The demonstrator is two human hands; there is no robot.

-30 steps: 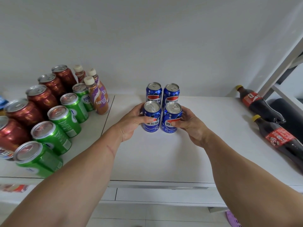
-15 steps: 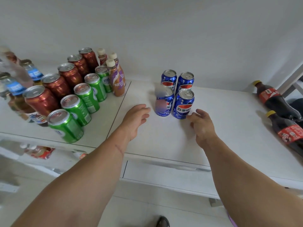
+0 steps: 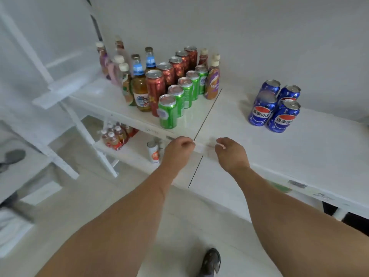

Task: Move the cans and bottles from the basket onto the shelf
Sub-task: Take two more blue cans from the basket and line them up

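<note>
Shelf (image 3: 229, 120) carries four blue cans (image 3: 274, 106) upright, clustered right of the green cans (image 3: 179, 96). Rigid, likely slick and heavy if full; grasp around the sidewall. Left hand (image 3: 177, 149) and right hand (image 3: 229, 154) hang loosely curled, holding nothing.

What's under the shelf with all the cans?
A lower shelf holds a pack of small bottles and a white can. The top shelf hides anything farther back.
</note>
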